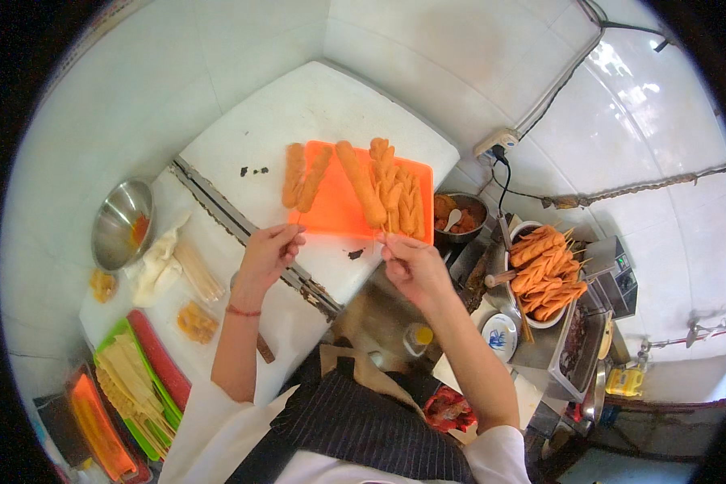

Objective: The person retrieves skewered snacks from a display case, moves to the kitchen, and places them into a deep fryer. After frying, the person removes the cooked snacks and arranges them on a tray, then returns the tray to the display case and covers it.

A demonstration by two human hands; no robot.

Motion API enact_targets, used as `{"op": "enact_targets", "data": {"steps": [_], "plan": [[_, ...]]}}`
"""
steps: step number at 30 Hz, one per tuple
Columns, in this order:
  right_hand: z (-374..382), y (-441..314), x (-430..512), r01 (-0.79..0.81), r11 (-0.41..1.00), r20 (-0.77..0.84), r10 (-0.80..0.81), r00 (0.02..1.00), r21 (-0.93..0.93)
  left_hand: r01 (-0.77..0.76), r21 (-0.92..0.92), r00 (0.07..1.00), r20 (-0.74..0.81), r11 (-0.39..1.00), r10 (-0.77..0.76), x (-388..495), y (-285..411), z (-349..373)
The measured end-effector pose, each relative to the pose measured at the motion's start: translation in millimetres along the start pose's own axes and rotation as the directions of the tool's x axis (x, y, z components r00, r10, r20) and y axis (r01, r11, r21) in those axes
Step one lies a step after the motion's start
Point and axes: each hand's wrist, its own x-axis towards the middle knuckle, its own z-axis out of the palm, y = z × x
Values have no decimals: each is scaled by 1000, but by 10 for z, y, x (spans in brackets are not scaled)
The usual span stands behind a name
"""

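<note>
My left hand (271, 255) pinches a thin stick below two plain, orange-brown fried skewers (314, 180) at the left end of an orange plastic tray (333, 221). The leftmost skewer lies partly beyond the tray's rim. At the tray's front right edge, my right hand (416, 271) closes its fingertips on stick ends. A long plain fried skewer (360, 184) slants up from there. Several braided fried skewers (408, 199) lie beside it on the right side of the tray. Which of these sticks the right fingers grip is partly hidden.
A steel bowl (112, 242), a cloth (157, 266) and bare sticks (198, 269) lie left. A green tray (172, 411) holds pale skewers. To the right are a sauce pot (483, 224), a white-rimmed container of braided skewers (547, 272), a scale (614, 272) and a fryer (587, 363).
</note>
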Motion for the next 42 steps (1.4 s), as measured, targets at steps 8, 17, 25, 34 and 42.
{"op": "enact_targets", "data": {"steps": [8,17,25,34,42], "plan": [[109,616,670,26,1000,-153,-28,988,-16,-199,251,943,-216,947,255,-557,149,-202],[116,952,925,2,998,-262,15,965,62,-151,228,984,-55,962,168,-443,-1,205],[-301,768,274,-275,961,-159,268,950,-22,-75,181,970,242,981,29,71,-515,1170],[-930,444,-1081,-216,846,44,271,961,-487,21,198,981,184,980,-58,368,-1094,1655],[-1259,-521,-1839,92,810,83,-53,995,-579,80,281,977,168,956,-131,467,-1159,1671]]}}
